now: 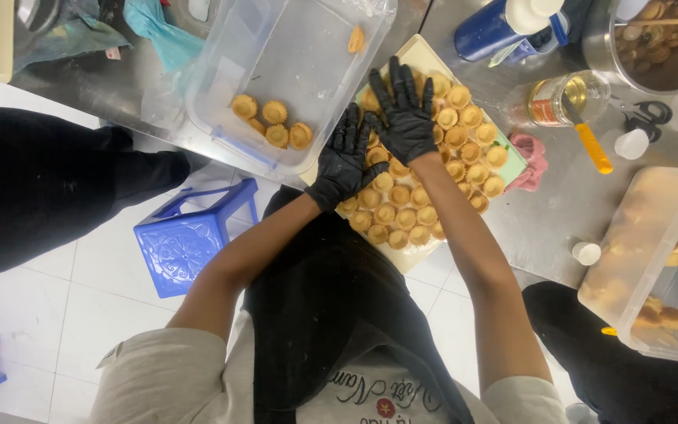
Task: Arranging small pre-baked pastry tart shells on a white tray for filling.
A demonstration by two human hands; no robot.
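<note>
Black apron [331,330] over a pale shirt fills the bottom centre of the frame, seen from above, with two bare forearms reaching up toward a steel worktop [559,212]. Both hands wear black gloves. At centre, the left hand [344,159] lies open, fingers spread, on the left edge of a cream tray [411,257] packed with small golden tart shells [402,212]. Just right of it and slightly higher, the right hand [403,115] is also open and flat, palm down on the shells near the tray's upper end. Neither hand grips anything; the two hands sit side by side, nearly touching.

Upper left of the tray, a clear plastic tub [292,55] holds a handful of the same shells in its lower corner, and one more piece rests near its upper right wall. A pink cloth [534,161] lies just right of the tray. In the upper right stand a jar of yellow liquid [566,98], a blue bottle [492,27] and a metal pot [653,43]. Another clear container [653,259] with pastries sits at the right edge. A blue plastic stool [190,235] stands on the white tiled floor at left centre, beside a dark-clothed person [33,188] at the left edge.
</note>
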